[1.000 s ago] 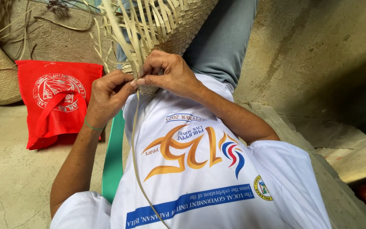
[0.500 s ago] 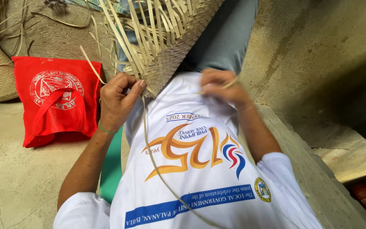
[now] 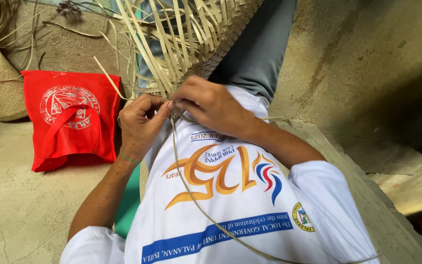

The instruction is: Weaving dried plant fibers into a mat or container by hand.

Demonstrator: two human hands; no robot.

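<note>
Both hands, left hand [image 3: 140, 122] and right hand [image 3: 211, 105], pinch woven mat [image 3: 196, 44] edge between them

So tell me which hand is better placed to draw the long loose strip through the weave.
Probably the right hand: its fingertips pinch at the edge of the woven piece, right where the long strip leaves it. The left hand grips the edge beside it and looks better suited to steadying.
</note>
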